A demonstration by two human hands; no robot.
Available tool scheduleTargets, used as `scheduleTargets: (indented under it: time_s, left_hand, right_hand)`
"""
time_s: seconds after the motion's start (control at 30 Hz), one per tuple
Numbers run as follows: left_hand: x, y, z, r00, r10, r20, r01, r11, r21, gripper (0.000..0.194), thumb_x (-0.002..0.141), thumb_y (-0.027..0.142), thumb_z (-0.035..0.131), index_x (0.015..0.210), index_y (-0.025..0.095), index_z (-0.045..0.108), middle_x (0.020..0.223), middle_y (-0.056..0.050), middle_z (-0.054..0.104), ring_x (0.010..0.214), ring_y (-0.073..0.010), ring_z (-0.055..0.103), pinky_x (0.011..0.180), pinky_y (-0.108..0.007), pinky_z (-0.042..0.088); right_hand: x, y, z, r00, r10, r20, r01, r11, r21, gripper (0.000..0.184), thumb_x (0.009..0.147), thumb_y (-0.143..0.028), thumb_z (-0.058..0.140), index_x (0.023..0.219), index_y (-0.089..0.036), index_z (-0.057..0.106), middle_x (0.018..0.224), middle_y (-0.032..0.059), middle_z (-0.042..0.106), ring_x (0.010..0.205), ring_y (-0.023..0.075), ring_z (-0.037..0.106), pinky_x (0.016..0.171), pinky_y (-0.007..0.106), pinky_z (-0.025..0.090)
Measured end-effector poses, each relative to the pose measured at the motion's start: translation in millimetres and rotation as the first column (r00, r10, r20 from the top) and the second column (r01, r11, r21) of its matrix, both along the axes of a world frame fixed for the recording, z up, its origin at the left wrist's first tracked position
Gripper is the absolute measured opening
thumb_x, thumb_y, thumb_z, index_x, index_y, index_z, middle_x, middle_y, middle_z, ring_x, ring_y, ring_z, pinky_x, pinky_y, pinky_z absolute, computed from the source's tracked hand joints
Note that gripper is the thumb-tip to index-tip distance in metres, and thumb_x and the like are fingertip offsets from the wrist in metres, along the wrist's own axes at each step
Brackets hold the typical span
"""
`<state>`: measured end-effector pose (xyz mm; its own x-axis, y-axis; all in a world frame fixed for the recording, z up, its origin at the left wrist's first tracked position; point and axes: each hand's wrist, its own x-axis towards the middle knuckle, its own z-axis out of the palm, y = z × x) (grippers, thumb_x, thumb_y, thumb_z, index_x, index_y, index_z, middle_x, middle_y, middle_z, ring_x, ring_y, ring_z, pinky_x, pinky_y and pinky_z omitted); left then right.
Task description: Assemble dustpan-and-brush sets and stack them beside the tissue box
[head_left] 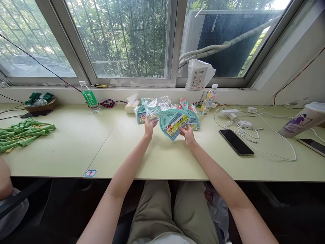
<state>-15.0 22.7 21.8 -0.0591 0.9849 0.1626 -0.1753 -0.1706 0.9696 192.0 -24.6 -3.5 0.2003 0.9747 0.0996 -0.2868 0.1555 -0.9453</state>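
A teal mini dustpan-and-brush set point(172, 122) with a colourful label is held up over the pale green table point(76, 145). My right hand point(187, 133) grips its lower right edge with closed fingers. My left hand point(150, 124) pinches a clear plastic wrapper point(153, 107) at the set's left side. Behind them lie more packaged sets, one teal point(140, 113) and one with a pink handle point(189, 107).
A black phone point(236, 142) lies to the right beside white cables and chargers point(241, 123). A drink cup point(302, 120) and second phone point(313, 146) sit far right. Two bottles point(208, 99) point(89, 96) stand by the window ledge. Green balloons point(22, 134) lie left; another person's arm point(5, 179) is at the left edge.
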Motion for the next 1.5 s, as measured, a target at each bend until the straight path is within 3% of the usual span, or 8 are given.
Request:
scheduleTargets:
  time_s: [0.2, 0.37, 0.5, 0.57, 0.7, 0.8, 1.07, 1.5]
  left_hand:
    - [5.4, -3.3, -5.2, 0.955, -0.289, 0.067, 0.288, 0.957, 0.025, 0.076, 0.076, 0.020, 0.063, 0.144, 0.023, 0.031, 0.128, -0.010, 0.062, 0.100, -0.0187, 0.067, 0.101, -0.043, 0.046]
    - [3.4, -6.2, -4.2, 0.820, -0.573, -0.012, 0.571, 0.819, -0.056, 0.068, 0.071, 0.022, 0.067, 0.135, 0.018, 0.047, 0.120, -0.012, 0.067, 0.107, -0.0225, 0.065, 0.104, -0.045, 0.043]
    - [-9.2, -10.3, 7.1, 0.707, -0.696, -0.125, 0.678, 0.717, -0.158, 0.054, 0.077, 0.027, 0.065, 0.130, 0.026, 0.054, 0.127, -0.008, 0.064, 0.120, -0.0215, 0.058, 0.107, -0.041, 0.039]
    - [-15.1, -9.7, 12.0, 0.707, -0.695, -0.133, 0.670, 0.718, -0.187, 0.043, 0.083, 0.032, 0.059, 0.126, 0.026, 0.058, 0.126, -0.007, 0.064, 0.121, -0.0207, 0.058, 0.105, -0.039, 0.041]
    - [-16.4, -3.3, 11.9, 0.852, -0.524, 0.019, 0.524, 0.848, -0.077, 0.040, 0.092, 0.039, 0.046, 0.127, 0.024, 0.056, 0.130, -0.007, 0.062, 0.118, -0.0196, 0.060, 0.101, -0.037, 0.045]
    - [-10.2, 0.5, 5.9, 0.895, -0.422, 0.145, 0.430, 0.902, -0.027, 0.046, 0.089, 0.033, 0.052, 0.133, 0.020, 0.051, 0.128, -0.008, 0.062, 0.112, -0.0192, 0.062, 0.099, -0.036, 0.047]
    - [7.3, -7.5, -2.5, 0.834, -0.494, 0.246, 0.524, 0.849, -0.069, 0.039, 0.078, 0.023, 0.069, 0.115, 0.017, 0.060, 0.108, -0.006, 0.071, 0.092, -0.0167, 0.067, 0.088, -0.032, 0.052]
    - [30.2, -24.3, -11.3, 0.806, -0.541, 0.239, 0.584, 0.792, -0.176, 0.042, 0.077, 0.034, 0.071, 0.114, 0.018, 0.063, 0.120, -0.010, 0.067, 0.102, -0.0217, 0.065, 0.091, -0.037, 0.052]
  right_hand:
    - [2.5, 3.1, -2.9, 0.999, -0.043, -0.024, 0.042, 0.999, -0.014, 0.041, 0.068, -0.034, 0.077, 0.103, -0.023, 0.057, 0.094, 0.0023, 0.073, 0.089, 0.0209, 0.071, 0.087, 0.039, 0.059]
    - [6.1, 5.9, -4.7, 0.994, -0.074, -0.083, 0.074, 0.997, -0.002, 0.038, 0.067, -0.033, 0.077, 0.099, -0.024, 0.057, 0.101, 0.0027, 0.072, 0.090, 0.0210, 0.071, 0.087, 0.040, 0.059]
    - [7.0, 5.6, -3.3, 0.991, -0.072, -0.116, 0.072, 0.997, -0.002, 0.038, 0.067, -0.032, 0.077, 0.098, -0.023, 0.057, 0.101, 0.0030, 0.072, 0.090, 0.0216, 0.071, 0.086, 0.040, 0.060]
    - [6.2, 4.7, -1.8, 0.992, -0.056, -0.111, 0.056, 0.998, 0.000, 0.038, 0.067, -0.032, 0.077, 0.098, -0.023, 0.057, 0.100, 0.0030, 0.073, 0.091, 0.0221, 0.071, 0.086, 0.041, 0.060]
    - [2.1, 2.3, 1.1, 0.994, -0.016, -0.109, 0.016, 1.000, 0.003, 0.040, 0.067, -0.031, 0.078, 0.099, -0.023, 0.056, 0.092, 0.0022, 0.074, 0.090, 0.0230, 0.071, 0.086, 0.042, 0.060]
    - [-1.3, 0.7, 2.3, 0.994, 0.010, -0.113, -0.008, 1.000, 0.014, 0.042, 0.065, -0.031, 0.079, 0.099, -0.023, 0.056, 0.088, 0.0019, 0.074, 0.088, 0.0234, 0.072, 0.086, 0.042, 0.060]
    - [-1.5, 0.2, 3.7, 0.993, 0.029, -0.113, -0.022, 0.998, 0.062, 0.052, 0.061, -0.036, 0.083, 0.105, -0.024, 0.057, 0.096, 0.0020, 0.073, 0.096, 0.0240, 0.069, 0.086, 0.042, 0.060]
    - [-0.4, 3.7, 1.1, 0.990, 0.013, -0.142, -0.003, 0.997, 0.075, 0.051, 0.060, -0.036, 0.084, 0.103, -0.023, 0.058, 0.100, 0.0028, 0.073, 0.101, 0.0237, 0.068, 0.088, 0.041, 0.060]
